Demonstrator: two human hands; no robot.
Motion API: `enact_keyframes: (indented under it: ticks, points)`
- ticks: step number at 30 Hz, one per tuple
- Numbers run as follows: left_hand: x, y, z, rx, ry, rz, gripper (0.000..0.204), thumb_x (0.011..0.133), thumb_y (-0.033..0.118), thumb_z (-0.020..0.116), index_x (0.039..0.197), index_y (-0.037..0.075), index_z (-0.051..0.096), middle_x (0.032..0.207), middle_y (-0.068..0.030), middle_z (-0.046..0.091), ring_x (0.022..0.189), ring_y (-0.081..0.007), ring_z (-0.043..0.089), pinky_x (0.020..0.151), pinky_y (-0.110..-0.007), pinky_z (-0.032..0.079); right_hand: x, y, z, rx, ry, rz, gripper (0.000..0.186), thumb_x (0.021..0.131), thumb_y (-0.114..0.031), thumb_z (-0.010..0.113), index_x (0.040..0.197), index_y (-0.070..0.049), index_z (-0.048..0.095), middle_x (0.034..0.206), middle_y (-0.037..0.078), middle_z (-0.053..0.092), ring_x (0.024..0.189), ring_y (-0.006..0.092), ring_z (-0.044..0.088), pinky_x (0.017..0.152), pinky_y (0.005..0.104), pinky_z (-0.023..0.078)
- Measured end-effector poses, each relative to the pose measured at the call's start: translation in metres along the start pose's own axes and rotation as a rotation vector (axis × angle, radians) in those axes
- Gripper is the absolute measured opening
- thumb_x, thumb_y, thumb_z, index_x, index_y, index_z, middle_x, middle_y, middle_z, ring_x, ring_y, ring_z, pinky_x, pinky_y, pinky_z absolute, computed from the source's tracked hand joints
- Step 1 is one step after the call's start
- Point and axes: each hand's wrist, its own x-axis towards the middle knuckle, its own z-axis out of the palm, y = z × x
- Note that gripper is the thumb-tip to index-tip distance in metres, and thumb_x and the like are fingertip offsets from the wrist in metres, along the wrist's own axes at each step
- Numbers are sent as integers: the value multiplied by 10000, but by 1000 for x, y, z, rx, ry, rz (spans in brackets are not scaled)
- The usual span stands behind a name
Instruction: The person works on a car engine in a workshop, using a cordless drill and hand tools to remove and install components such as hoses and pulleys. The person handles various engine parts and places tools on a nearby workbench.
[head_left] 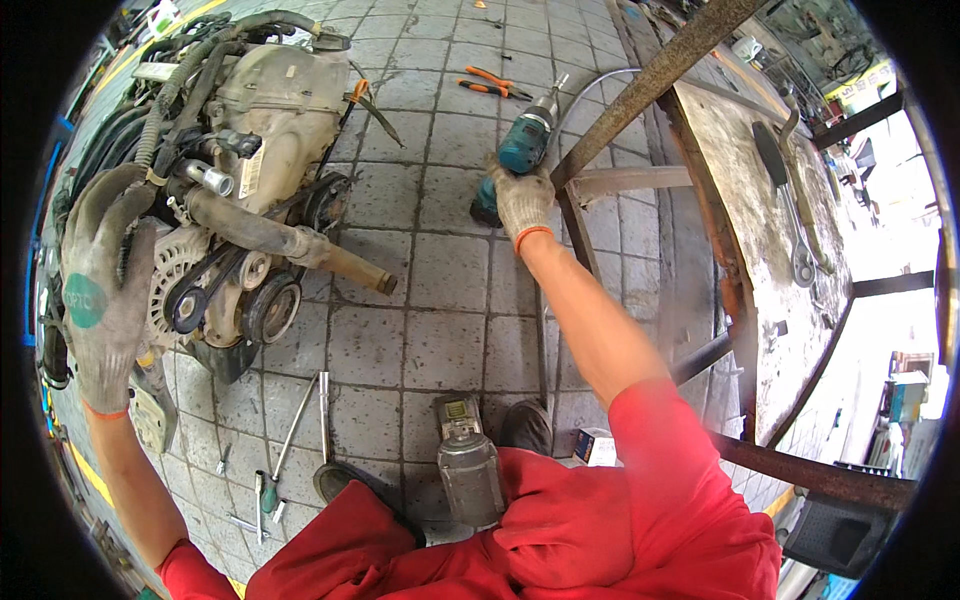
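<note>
My left hand (105, 275), in a grey work glove with a green patch, has its fingers curled on the left side of a dirty engine (280, 100), beside black corrugated hoses (180, 90); what they grip is hidden. My right hand (522, 205), in a knit glove with an orange cuff, is closed on a teal cordless power drill (525, 140), which has a metal socket at its tip and points away from me. Just beyond it lie orange-handled pliers (490, 78). A metal pipe (355, 268) sticks out from the engine toward the middle.
A rusty frame bench (750, 240) stands at right, carrying a long ratchet (800, 250), with a diagonal bar (640, 80) above. On the tiled floor (430, 280) lie long socket tools (300, 420) and a screwdriver (270, 495). A heavy metal power tool (468, 470) is between my feet.
</note>
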Motion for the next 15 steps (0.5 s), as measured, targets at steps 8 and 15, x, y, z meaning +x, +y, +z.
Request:
enact_keyframes:
  ticks: [8,15]
  points:
    - [-33,25,-3,-14,105,-36,335,944,145,748,1272,86,728,1185,-149,721,1088,-327,700,993,-452,546,-9,-68,-35,-216,93,-229,570,1010,-550,735,1015,21,740,931,183,744,879,282,695,899,457,545]
    - [-72,125,13,-927,-184,-696,517,994,261,746,1441,43,604,1402,-246,609,1289,-392,632,1095,-465,521,-80,-283,-75,382,-437,-559,658,1058,-608,665,1305,2,667,1063,82,758,690,82,572,606,266,499]
